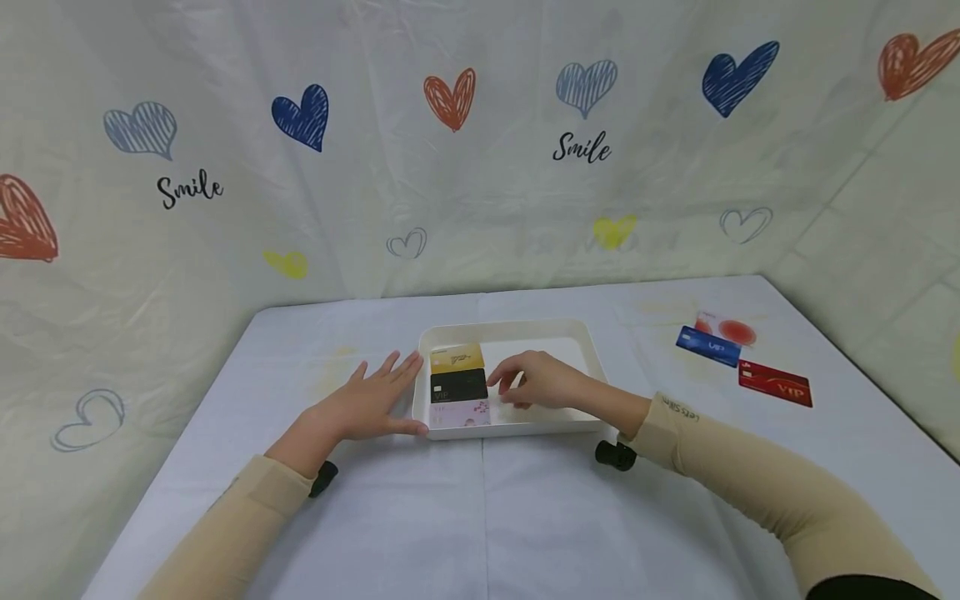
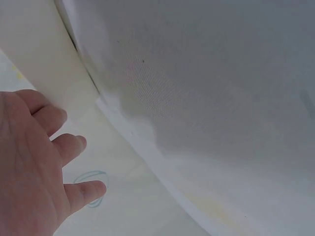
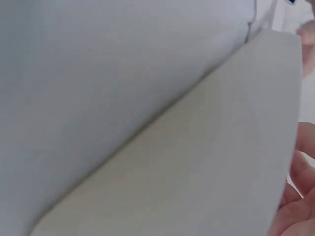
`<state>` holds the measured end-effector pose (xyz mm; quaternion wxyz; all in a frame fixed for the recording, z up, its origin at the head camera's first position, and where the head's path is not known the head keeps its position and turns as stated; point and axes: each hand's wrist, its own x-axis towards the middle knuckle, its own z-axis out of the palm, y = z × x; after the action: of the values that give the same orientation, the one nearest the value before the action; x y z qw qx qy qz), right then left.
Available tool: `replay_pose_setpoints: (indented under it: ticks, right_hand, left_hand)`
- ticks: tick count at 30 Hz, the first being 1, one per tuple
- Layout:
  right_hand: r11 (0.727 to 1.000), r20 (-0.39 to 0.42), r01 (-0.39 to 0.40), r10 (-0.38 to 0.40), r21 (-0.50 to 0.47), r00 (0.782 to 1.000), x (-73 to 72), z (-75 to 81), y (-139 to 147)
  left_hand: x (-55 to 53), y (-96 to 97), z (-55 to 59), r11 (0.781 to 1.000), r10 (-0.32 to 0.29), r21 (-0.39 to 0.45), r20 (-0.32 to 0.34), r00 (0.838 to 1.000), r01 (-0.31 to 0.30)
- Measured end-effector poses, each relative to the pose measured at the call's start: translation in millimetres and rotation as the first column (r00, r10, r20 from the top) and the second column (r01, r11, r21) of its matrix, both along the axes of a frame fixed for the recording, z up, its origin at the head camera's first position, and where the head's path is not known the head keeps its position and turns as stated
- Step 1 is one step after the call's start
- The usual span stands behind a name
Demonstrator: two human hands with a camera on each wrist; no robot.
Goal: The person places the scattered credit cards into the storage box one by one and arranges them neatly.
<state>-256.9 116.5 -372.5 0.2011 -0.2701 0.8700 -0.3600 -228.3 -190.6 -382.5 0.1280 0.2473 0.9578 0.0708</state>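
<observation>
The left hand (image 1: 375, 407) is spread, gripping nothing, at the tray's nine o'clock rim. The tray (image 1: 517, 431) looks light and stiff, easiest to steady by its walls. Flat inside it lie the gold card (image 1: 456, 360) at ten o'clock, the black card (image 1: 459, 387) at nine and the pink card (image 1: 450, 416) at eight. All are probably thin, springy plastic: nearly weightless, slick, apt to skid, so best nudged or lifted by opposite edges. The right hand (image 1: 538, 380) is bent over the tray's middle, fingertips just beside the black card's three o'clock edge. Well off at three o'clock from the tray are the blue card (image 1: 708, 346), the white card (image 1: 737, 333) and the red card (image 1: 772, 384).

The pink card's print is too faint to read. Whether the right fingertips touch or pinch anything cannot be told; the right wrist view is mostly tray wall. The blue card partly covers the white one.
</observation>
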Motion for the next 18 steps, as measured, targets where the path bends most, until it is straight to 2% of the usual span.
replay_pose_setpoints:
  ticks: [6, 14, 18]
  right_hand:
    - [0.997, -0.026, 0.035, -0.036, -0.063, 0.999, -5.3, 5.7, 19.4]
    - [0.987, -0.075, 0.088, -0.099, -0.134, 0.992, -2.9, 16.8, 50.3]
    - [0.986, -0.102, 0.087, -0.101, -0.142, 0.99, -5.8, 18.8, 67.0]
  left_hand:
    - [-0.5, -1.6, -2.0, 1.0, -0.01, -0.011, -0.01, 1.0, 0.01]
    - [-0.4, -1.9, -2.9, 1.0, -0.007, -0.011, -0.008, 1.0, 0.007]
    - [-0.2, -1.9, -3.4, 1.0, -0.002, -0.012, -0.007, 1.0, 0.002]
